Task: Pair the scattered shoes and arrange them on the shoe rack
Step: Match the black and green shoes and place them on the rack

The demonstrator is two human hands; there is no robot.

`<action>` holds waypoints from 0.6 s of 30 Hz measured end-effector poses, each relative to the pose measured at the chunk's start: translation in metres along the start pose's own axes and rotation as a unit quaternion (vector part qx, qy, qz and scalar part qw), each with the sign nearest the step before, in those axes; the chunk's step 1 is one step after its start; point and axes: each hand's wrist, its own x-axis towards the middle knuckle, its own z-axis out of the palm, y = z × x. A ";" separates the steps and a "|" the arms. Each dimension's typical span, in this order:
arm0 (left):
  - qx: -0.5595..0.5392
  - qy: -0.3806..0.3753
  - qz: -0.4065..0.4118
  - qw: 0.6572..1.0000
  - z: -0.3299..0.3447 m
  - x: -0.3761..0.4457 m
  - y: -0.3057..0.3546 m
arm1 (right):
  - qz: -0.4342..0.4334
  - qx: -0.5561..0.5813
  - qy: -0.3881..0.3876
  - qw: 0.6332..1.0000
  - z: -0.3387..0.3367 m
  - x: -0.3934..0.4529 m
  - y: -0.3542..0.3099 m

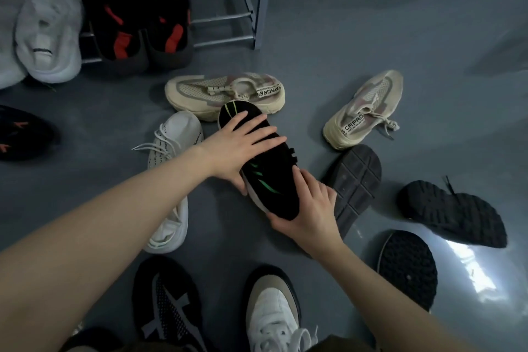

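Nearest the lens: two forearms reaching in from the bottom edge, with a white-and-tan sneaker [273,314] and a black knit shoe [168,303] on the grey floor [371,46] between them. I see both hands on one black shoe with green stripes [263,163] at mid-floor. Left hand [243,148] lies over its upper, fingers spread, thumb curled under the near side. Right hand [307,208] cups the near end from below, fingers wrapped on it. Shoe tilted; sole contact with floor cannot be told.

Just beyond it, a beige sneaker [225,94] on its side; its mate [364,111] lies well apart toward the right. White laced sneaker [171,177] just left of the held shoe. Three dark shoes, soles up, at right [354,183].

Shoe rack [245,8] at the far left corner: bottom shelf carries a white pair [48,31] and a black-and-red pair [140,20], side by side.
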 end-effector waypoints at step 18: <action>-0.038 0.135 -0.100 0.985 -0.026 -0.125 -0.004 | -0.285 0.030 -0.040 0.957 -0.042 0.030 -0.050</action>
